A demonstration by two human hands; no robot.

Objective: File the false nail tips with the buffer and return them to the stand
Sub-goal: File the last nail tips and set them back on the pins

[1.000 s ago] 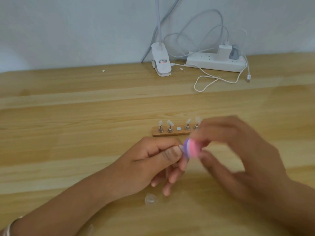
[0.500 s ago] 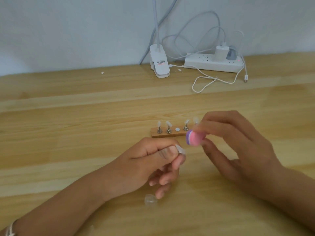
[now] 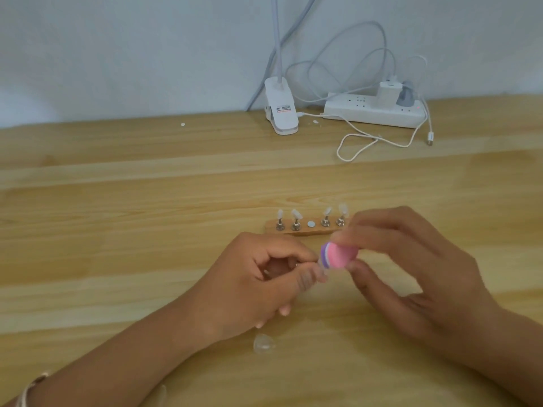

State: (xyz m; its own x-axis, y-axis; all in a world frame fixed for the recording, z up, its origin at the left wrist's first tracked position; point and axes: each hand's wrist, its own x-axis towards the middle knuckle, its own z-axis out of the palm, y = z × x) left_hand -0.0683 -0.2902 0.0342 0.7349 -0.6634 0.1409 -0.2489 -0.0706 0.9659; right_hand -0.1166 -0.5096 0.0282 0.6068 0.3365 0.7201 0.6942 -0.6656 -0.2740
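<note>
Half a second ago the buffer (image 3: 338,255) was held clear of the nail tip (image 3: 321,270), up and to the right, with table showing between them. Now that gap is gone: the buffer has come down and left, and its purple edge lies against the tip. The left hand (image 3: 258,283) has hardly shifted and the right hand (image 3: 411,274) has closed in towards it.

The left thumb and forefinger pinch the nail tip, with the other fingers (image 3: 283,311) curled under the palm. The tip is small, pale and see-through, and blurred, so its shape is hard to read. The right hand's fingers pinch the buffer from above, with the thumb beneath. The buffer is a small rounded block, pink on its broad face with purple and white layers at its left edge.

Both hands hang over the table (image 3: 117,259), just near of the wooden stand (image 3: 305,230). Four tips (image 3: 296,215) stand on metal pegs on the stand, two at the left and two at the right, with a bare round disc (image 3: 311,223) in the middle. A clear piece (image 3: 264,343) lies on the table near the left wrist. At the far edge are a lamp clip (image 3: 282,113), a power strip (image 3: 373,111) and a loose white cable (image 3: 361,145)
</note>
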